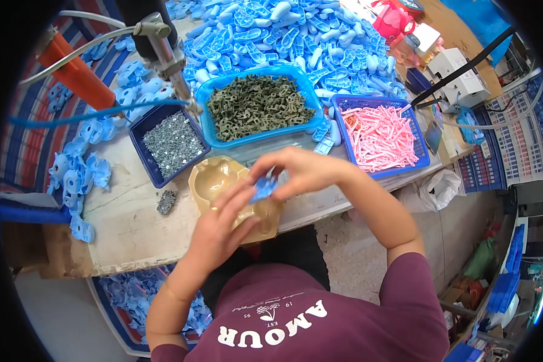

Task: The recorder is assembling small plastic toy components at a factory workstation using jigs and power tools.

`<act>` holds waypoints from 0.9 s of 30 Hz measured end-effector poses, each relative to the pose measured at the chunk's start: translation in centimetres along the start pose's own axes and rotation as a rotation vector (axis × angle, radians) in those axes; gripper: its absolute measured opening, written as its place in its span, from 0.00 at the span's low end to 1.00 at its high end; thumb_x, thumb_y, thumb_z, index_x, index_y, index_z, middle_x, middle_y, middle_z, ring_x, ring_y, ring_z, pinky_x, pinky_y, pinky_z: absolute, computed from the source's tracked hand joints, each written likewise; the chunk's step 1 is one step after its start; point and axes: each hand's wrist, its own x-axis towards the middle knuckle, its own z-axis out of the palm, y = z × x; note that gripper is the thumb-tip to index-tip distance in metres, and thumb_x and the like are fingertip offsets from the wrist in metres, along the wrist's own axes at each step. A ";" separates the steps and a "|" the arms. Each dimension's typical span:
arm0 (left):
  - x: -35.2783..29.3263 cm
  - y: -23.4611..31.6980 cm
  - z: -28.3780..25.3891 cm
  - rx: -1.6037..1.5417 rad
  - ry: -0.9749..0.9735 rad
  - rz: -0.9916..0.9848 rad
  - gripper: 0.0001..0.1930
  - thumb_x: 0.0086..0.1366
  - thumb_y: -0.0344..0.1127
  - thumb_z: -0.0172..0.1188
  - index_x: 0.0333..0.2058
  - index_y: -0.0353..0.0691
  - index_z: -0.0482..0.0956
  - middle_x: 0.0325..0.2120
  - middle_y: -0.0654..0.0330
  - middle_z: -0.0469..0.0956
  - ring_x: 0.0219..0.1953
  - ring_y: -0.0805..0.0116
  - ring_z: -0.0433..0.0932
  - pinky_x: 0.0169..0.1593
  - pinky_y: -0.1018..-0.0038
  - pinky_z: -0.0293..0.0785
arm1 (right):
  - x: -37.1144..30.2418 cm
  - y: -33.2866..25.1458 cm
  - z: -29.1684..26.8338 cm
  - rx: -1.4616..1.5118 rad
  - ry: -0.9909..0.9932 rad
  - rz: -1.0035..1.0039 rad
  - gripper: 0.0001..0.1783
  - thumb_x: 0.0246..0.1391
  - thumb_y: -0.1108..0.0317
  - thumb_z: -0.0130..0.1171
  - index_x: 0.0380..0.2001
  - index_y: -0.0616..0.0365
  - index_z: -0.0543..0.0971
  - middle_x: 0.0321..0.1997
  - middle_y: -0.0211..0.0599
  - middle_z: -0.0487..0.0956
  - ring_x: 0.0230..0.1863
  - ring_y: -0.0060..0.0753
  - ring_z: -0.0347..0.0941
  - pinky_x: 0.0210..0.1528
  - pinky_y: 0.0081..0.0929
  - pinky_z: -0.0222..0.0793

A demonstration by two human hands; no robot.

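Note:
At the table's front edge both my hands meet over a tan molded plastic holder (210,181) with rounded hollows. Between my fingers is a small blue plastic part (263,189). My right hand (301,172) grips it from the right with curled fingers and thumb. From the near left, the fingertips of my left hand (218,232) close on its other side; a ring shows on one finger. Part of the blue piece is covered by my fingers, and motion smears its details. The holder lies under my hands, its middle partly hidden.
Behind stand a tray of dark green parts (259,108), a dark blue bin of screws (172,145) and a basket of pink strips (380,139). A heap of blue shells (283,36) rises beyond. An orange-handled tool (75,69) and a metal arm (163,48) hang at upper left.

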 end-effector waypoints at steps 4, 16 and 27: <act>-0.7 -1.7 1.1 0.115 0.042 0.210 0.20 0.57 0.27 0.71 0.49 0.39 0.81 0.44 0.53 0.82 0.42 0.53 0.84 0.43 0.66 0.82 | -0.2 -0.3 -1.6 0.345 -0.005 0.103 0.25 0.50 0.69 0.71 0.52 0.61 0.79 0.51 0.35 0.81 0.51 0.29 0.78 0.55 0.30 0.76; -5.7 -2.2 0.2 0.499 0.055 0.351 0.19 0.52 0.28 0.64 0.46 0.43 0.85 0.41 0.60 0.82 0.39 0.64 0.83 0.38 0.71 0.82 | -1.7 16.3 -19.2 -1.008 1.155 0.571 0.18 0.52 0.55 0.67 0.42 0.53 0.80 0.41 0.43 0.84 0.45 0.52 0.80 0.45 0.47 0.75; -5.4 -2.5 5.1 0.461 0.112 0.375 0.18 0.55 0.34 0.71 0.46 0.43 0.84 0.40 0.63 0.82 0.41 0.64 0.83 0.40 0.71 0.82 | -0.1 6.4 -11.2 -0.461 1.145 0.044 0.17 0.56 0.62 0.69 0.45 0.60 0.81 0.38 0.32 0.84 0.39 0.22 0.80 0.44 0.21 0.75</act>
